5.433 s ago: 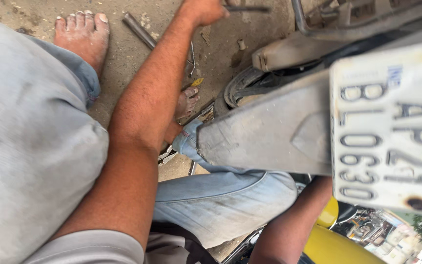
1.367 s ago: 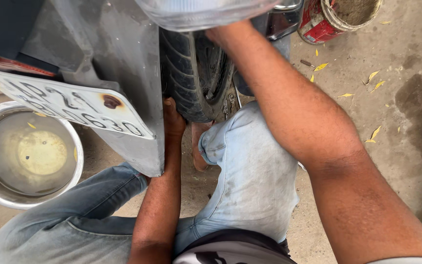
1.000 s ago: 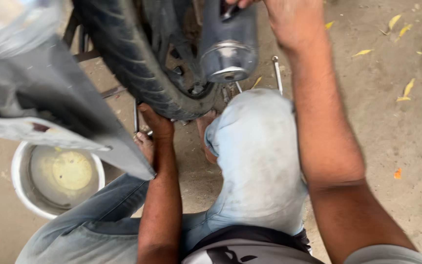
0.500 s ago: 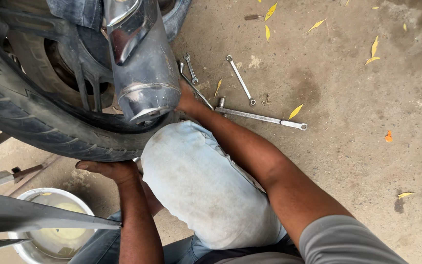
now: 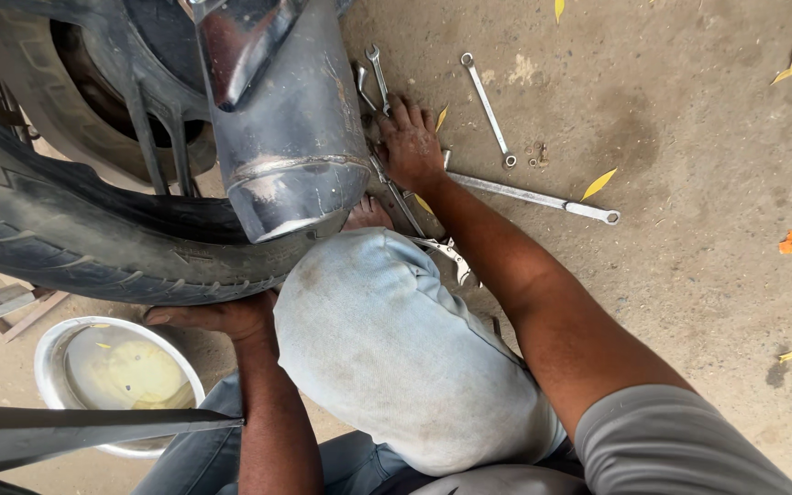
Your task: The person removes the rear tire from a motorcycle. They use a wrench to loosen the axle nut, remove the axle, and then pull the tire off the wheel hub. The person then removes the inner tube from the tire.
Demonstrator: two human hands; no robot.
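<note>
Steel spanners [image 5: 488, 108] are lying on the concrete; right hand [image 5: 409, 145] is resting spread among them, left hand [image 5: 222, 317] is pressing flat under the tyre [image 5: 93, 247].

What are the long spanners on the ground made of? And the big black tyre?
The spanners look like bare steel: silvery grey with a dull shine, thin and stiff. The right hand rests on the ground among them. The tyre looks like black rubber: matt, dusty, with tread grooves. The left hand presses under it.

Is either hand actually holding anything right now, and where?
The right hand rests palm-down on spanners on the ground; no closed grip visible. The left hand presses against the tyre underside.
</note>
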